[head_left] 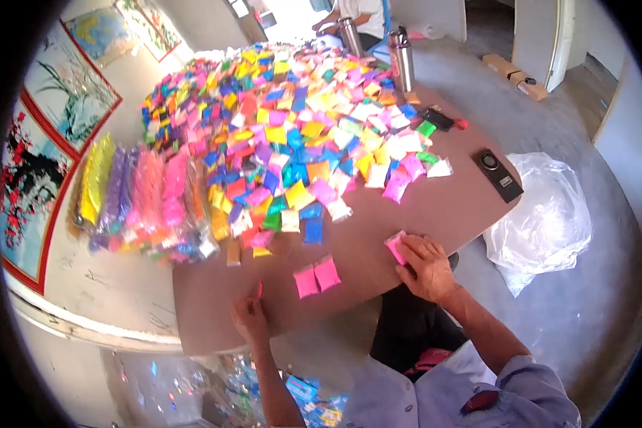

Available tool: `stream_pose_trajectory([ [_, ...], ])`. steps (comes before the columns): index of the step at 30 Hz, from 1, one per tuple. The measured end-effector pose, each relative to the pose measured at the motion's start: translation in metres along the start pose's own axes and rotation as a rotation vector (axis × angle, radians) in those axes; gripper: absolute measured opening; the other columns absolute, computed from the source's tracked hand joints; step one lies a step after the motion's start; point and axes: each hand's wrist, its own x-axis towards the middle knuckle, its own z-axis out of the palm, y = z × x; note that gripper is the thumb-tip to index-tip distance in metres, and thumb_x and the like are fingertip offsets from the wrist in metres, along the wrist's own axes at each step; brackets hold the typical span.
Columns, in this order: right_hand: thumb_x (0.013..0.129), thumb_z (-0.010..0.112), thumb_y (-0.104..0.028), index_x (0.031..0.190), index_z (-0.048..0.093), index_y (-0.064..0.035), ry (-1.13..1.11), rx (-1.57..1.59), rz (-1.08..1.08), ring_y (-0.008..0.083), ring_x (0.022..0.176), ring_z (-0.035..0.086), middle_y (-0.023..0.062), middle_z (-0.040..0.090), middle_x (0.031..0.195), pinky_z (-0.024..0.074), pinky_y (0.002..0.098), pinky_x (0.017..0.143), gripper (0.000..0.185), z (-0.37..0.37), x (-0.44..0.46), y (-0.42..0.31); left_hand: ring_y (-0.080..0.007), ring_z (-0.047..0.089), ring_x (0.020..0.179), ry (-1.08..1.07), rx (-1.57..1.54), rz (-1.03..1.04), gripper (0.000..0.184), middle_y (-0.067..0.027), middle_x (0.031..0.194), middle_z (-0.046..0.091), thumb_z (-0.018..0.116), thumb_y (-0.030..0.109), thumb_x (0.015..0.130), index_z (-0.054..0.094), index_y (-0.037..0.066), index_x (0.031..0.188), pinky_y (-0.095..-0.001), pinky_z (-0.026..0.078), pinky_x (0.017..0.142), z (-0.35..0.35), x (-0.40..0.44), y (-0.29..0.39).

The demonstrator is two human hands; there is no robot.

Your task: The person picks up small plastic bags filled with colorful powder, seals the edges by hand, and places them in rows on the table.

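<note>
Near the table's front edge, my left hand (251, 319) is closed, with a small pink packet (260, 289) showing at its fingertips. My right hand (426, 269) has its fingers bent over another pink packet (394, 247), holding it at the tabletop. Between my hands two bright pink packets, a left one (306, 282) and a right one (327, 272), lie side by side. Beyond them a large heap of small colourful packets (292, 135) covers much of the brown table (364, 250).
Long bundled bags (146, 192) lie at the left. Two steel flasks (401, 64) stand at the back, near a seated person (364, 14). A black device (497, 175) rests by the right edge. A clear plastic bag (538, 221) is beyond that edge.
</note>
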Motion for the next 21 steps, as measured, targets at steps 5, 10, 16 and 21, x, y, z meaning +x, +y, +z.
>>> stream_pose_trajectory([
  [5,0.084,0.075,-0.022,0.125,0.065,-0.0066,0.063,0.106,-0.016,0.0371,0.125,0.057,0.0157,0.061,0.135,0.0419,0.0488,0.11,0.045,0.0,-0.009,0.013,-0.0364,0.066,0.089,-0.165,0.086,0.099,0.014,-0.0154,0.092,0.069,0.072,0.018,0.088,0.071,0.005,0.09,-0.0485,0.052,0.081,-0.005,0.012,-0.007],
  [10,0.082,0.075,-0.02,0.122,0.066,-0.006,0.121,0.123,-0.028,0.038,0.122,0.059,0.0162,0.062,0.133,0.0436,0.0493,0.109,0.044,0.002,-0.008,0.011,-0.0386,0.067,0.09,-0.197,0.265,0.058,0.018,-0.0163,0.093,0.07,0.073,0.024,0.087,0.072,0.006,0.091,-0.0506,0.053,0.081,-0.02,0.017,0.025],
  [16,0.078,0.076,-0.018,0.119,0.068,-0.005,0.159,0.136,-0.036,0.0387,0.118,0.059,0.0159,0.063,0.129,0.0441,0.049,0.107,0.044,0.0,-0.01,0.009,-0.0394,0.07,0.086,-0.307,0.356,-0.146,0.027,-0.0155,0.091,0.073,0.072,0.036,0.088,0.075,0.01,0.094,-0.0518,0.054,0.077,-0.028,0.013,0.037],
  [21,0.077,0.076,-0.017,0.117,0.07,-0.0044,0.171,0.133,-0.023,0.0391,0.116,0.06,0.0161,0.063,0.127,0.0451,0.0488,0.105,0.042,0.0,-0.01,0.007,-0.0377,0.071,0.087,-0.287,0.294,-0.167,0.032,-0.0163,0.091,0.074,0.069,0.041,0.089,0.076,0.01,0.095,-0.0508,0.055,0.078,-0.032,0.012,0.025],
])
